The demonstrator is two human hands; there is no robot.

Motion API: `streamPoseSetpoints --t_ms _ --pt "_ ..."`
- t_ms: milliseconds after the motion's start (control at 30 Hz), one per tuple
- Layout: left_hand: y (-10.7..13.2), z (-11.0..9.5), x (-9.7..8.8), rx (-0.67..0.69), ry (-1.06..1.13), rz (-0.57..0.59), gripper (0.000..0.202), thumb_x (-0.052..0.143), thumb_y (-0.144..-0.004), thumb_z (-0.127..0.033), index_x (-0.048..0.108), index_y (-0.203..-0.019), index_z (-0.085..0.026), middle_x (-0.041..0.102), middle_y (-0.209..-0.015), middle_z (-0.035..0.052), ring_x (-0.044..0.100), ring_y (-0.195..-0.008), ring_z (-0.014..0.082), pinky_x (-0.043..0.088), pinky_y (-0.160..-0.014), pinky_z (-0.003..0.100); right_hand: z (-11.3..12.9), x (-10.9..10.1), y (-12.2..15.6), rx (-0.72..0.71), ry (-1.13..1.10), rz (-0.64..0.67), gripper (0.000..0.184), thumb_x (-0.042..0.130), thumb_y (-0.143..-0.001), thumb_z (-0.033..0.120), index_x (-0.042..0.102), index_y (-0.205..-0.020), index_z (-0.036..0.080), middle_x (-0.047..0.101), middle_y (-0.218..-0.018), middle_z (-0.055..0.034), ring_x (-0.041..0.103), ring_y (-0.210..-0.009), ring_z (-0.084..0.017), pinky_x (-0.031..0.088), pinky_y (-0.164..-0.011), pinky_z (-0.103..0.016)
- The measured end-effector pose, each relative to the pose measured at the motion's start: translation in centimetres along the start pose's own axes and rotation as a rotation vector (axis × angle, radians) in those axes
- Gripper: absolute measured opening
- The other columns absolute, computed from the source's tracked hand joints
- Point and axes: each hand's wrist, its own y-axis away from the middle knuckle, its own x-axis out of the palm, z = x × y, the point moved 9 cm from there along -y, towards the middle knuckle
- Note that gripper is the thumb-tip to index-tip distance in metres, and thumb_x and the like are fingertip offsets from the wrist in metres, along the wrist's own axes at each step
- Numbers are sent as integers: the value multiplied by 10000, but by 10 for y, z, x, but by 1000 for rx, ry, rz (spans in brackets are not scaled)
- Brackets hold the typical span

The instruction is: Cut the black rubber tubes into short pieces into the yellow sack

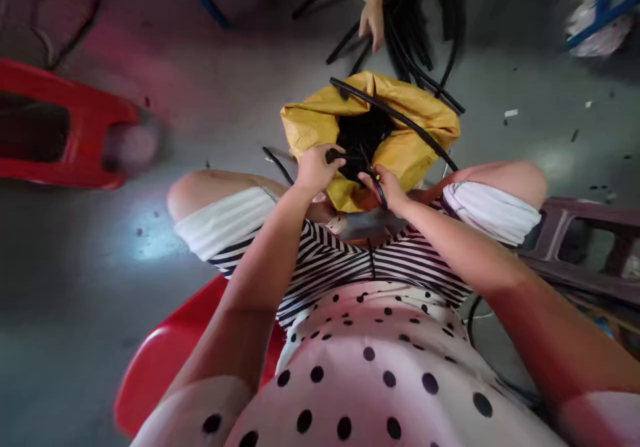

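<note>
I sit on a red chair (165,360) with a yellow sack (313,123) between my knees. Its mouth is full of black rubber pieces. My left hand (315,167) is closed around a short black tube (336,155) at the sack's near rim. My right hand (387,188) pinches a thin black strip (381,193) just right of it. A long black hose (395,115) lies across the sack's top.
Another person's hand (373,23) reaches down among a pile of black hoses (420,27) beyond the sack. A red plastic stool (55,123) stands at left, a brown stool (585,247) at right. The floor is grey concrete with small scraps.
</note>
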Motion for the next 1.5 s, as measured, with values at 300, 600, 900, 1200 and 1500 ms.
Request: streamPoseSetpoints --t_ms 300,600,900,1200,1500 --pt "-7 20 -6 -94 235 -154 217 723 -1020 -306 793 -1196 -201 789 -932 42 766 -758 190 618 -790 303 -9 9 2 106 -141 115 687 812 -856 903 613 -1015 265 602 -778 23 598 -833 -222 499 -769 -363" --pt "-3 9 7 -30 319 -67 205 774 -967 -265 774 -1159 -192 751 -910 17 735 -670 151 596 -719 278 -1 20 6 81 -94 219 680 839 -867 859 588 -1097 269 656 -904 18 637 -901 -226 536 -899 -409" --pt "-2 5 27 -44 292 35 186 778 -948 -238 799 -1125 -186 765 -901 15 713 -654 145 595 -741 289 4 16 6 16 36 161 663 669 -943 927 507 -959 285 626 -808 2 623 -858 -250 493 -857 -404" --pt "-5 12 30 -50 175 65 258 761 -974 -276 815 -1214 -197 817 -1058 63 782 -805 207 648 -877 349 10 9 4 -55 43 53 716 682 -893 968 506 -817 279 541 -702 17 514 -711 -193 428 -699 -353" --pt "4 1 33 -19 -333 103 686 727 -1044 -309 501 -1679 -180 815 -1297 170 794 -1245 377 586 -1128 466 13 -7 -6 18 -100 -37 795 822 -727 980 635 -974 248 623 -718 8 612 -700 -217 503 -660 -362"
